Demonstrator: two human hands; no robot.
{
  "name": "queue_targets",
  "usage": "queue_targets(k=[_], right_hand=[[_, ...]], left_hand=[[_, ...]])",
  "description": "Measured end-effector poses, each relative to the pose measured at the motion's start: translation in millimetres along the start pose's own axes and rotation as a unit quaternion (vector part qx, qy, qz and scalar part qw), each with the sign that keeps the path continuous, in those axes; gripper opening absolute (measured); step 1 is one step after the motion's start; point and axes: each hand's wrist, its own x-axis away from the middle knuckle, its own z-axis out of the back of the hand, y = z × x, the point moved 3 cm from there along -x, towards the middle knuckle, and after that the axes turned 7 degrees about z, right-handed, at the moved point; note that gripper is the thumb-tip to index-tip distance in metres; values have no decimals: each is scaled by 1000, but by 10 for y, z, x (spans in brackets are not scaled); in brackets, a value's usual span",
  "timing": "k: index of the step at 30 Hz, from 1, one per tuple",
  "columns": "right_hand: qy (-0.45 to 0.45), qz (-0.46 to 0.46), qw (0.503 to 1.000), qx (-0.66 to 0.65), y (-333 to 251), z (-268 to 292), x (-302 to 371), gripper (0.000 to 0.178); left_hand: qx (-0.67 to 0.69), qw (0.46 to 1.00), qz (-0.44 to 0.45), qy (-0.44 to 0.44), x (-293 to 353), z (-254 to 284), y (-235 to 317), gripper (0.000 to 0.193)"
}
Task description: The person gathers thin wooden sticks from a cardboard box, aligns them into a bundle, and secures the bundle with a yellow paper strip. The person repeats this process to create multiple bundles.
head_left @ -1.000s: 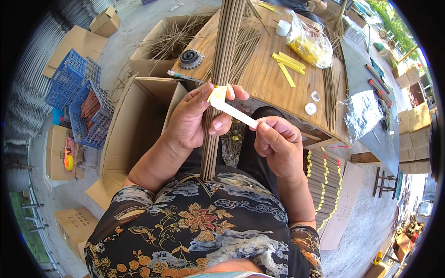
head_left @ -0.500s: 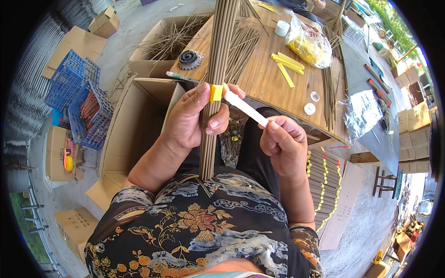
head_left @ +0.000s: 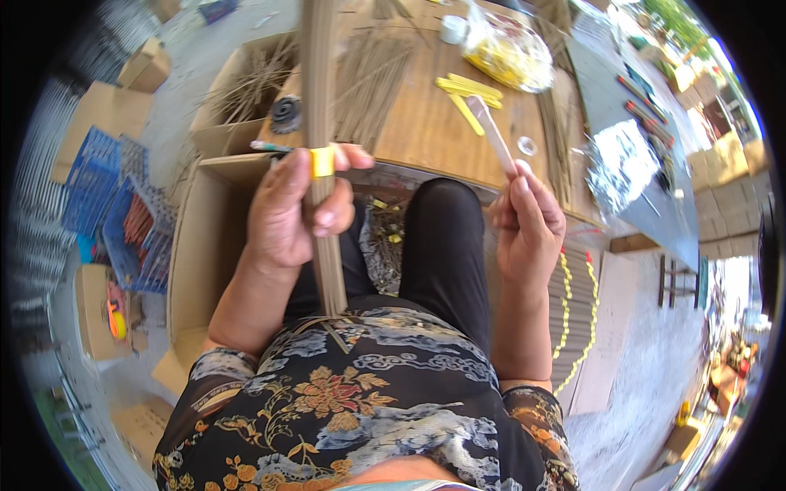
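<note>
My left hand (head_left: 281,214) is closed round an upright bundle of long thin brown sticks (head_left: 318,90), which look like incense sticks. A yellow paper band (head_left: 322,162) circles the bundle at finger height, and the fingers lie around it. The bundle's lower end rests near my waist. Out to the right, my right hand (head_left: 528,221) pinches a flat white spatula (head_left: 491,135) by its lower end. Its tip points up and left, in front of the yellow paper strips (head_left: 465,96) on the table. The spatula is apart from the bundle.
Ahead stands the wooden table (head_left: 426,123) with loose sticks (head_left: 372,78), a plastic bag of yellow strips (head_left: 512,53), a white tub (head_left: 452,29) and a black coil (head_left: 286,114). An open carton (head_left: 196,245) is left of my knees. Banded bundles (head_left: 575,315) lie at lower right.
My right hand has drawn the spatula away from the yellow band, to the right and upward. The bundle in my left hand has shifted left in view, and the whole view has turned slightly.
</note>
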Motion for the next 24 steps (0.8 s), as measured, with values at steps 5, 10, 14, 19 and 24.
queue_targets(k=[5,10,14,19,24], right_hand=[[110,149,843,505,360,957,-242,22],[113,168,726,657,709,1279,-355,19],[93,146,708,684,850,1350,-431,22],[72,138,692,705,833,1328,-446,27],[22,181,784,594,347,672,-311,38]], left_hand=[[-59,998,-20,26,-143,78,-4,36],[-106,993,-2,59,-269,71,-156,33],[-132,989,3,71,-328,85,-203,34],[-132,986,21,97,-331,74,-257,32],[-146,982,33,117,-332,-16,-301,28]])
